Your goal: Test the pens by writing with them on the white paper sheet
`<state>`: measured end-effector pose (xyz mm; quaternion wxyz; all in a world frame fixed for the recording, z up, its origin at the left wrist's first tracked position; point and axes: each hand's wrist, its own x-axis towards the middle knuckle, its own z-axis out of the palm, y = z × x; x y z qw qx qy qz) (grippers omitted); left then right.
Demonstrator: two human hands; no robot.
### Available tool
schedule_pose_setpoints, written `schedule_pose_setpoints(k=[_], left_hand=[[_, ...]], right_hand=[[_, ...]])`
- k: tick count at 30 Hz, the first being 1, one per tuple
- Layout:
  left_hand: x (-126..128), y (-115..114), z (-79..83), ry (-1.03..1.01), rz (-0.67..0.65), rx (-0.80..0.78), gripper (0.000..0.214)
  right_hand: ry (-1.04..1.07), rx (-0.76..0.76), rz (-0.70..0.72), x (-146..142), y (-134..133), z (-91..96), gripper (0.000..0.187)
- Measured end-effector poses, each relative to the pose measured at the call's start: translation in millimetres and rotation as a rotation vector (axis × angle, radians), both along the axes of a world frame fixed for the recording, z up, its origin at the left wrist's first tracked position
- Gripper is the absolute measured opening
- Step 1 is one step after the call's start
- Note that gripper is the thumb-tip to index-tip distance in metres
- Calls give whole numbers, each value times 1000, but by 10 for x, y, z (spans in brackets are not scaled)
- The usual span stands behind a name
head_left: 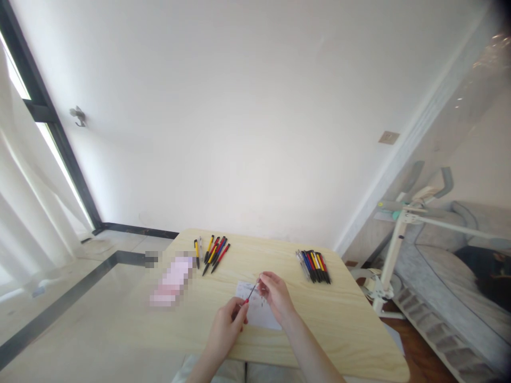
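Observation:
My left hand (229, 323) is closed around the red barrel of a pen (246, 301). A thin dark refill sticks out of the barrel, up and to the right. At the refill's far end, my right hand (274, 296) pinches with thumb and forefinger; whatever small part lies between those fingertips is too tiny to make out. Below both hands is a white sheet of paper (263, 317), with a few small dark bits on it near my right fingers.
Loose pens (215, 254) in yellow, red, blue and black lie at the table's back left. A tighter row of pens (314, 266) lies at the right. A blurred pink item (173, 282) is near the left edge of the wooden table (339, 330). Behind stands a white wall (239, 133).

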<state>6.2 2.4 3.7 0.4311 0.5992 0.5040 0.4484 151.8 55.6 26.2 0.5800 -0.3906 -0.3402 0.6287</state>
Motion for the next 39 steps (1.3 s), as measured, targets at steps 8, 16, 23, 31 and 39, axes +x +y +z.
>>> schedule_pose_setpoints(k=[8,16,23,31,39], left_hand=[[-2,0,-17,-2,-7,0,26],[3,-16,35,-9,-12,-15,27],[0,-28,46,3,-21,-14,29],[-3,-19,34,28,-18,17,29],[-3,-22,58,5,-14,1,29]], right_hand=[[-27,-30,-7,-45,-38,-4,23],[-152,-24,47,-144,-143,-19,25],[-269,35,46,-179,-208,-5,26],[-326,75,29,-219,-221,-46,24],[-316,61,59,-159,-143,-92,24]])
